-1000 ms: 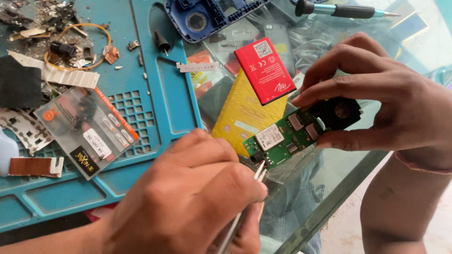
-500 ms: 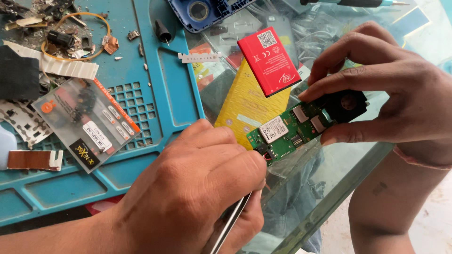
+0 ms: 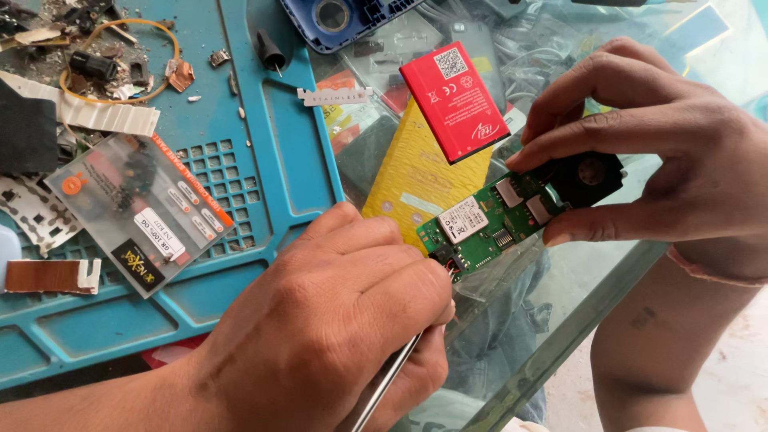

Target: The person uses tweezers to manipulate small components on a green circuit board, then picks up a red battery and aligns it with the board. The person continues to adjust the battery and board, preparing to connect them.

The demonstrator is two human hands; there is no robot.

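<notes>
Green board point(image 3: 500, 228) sat pinched in right hand point(image 3: 648, 152), fingertips clamped on dark end, held over glass counter point(image 3: 560, 320). Left hand point(image 3: 320, 328) closed round metal tool point(image 3: 384, 384), tip at board's near corner. Board judged light, stiff, thin, fragile; best gripped by edges, off components. Red battery point(image 3: 454, 100) and blue mat point(image 3: 280, 144) lay beyond.
</notes>
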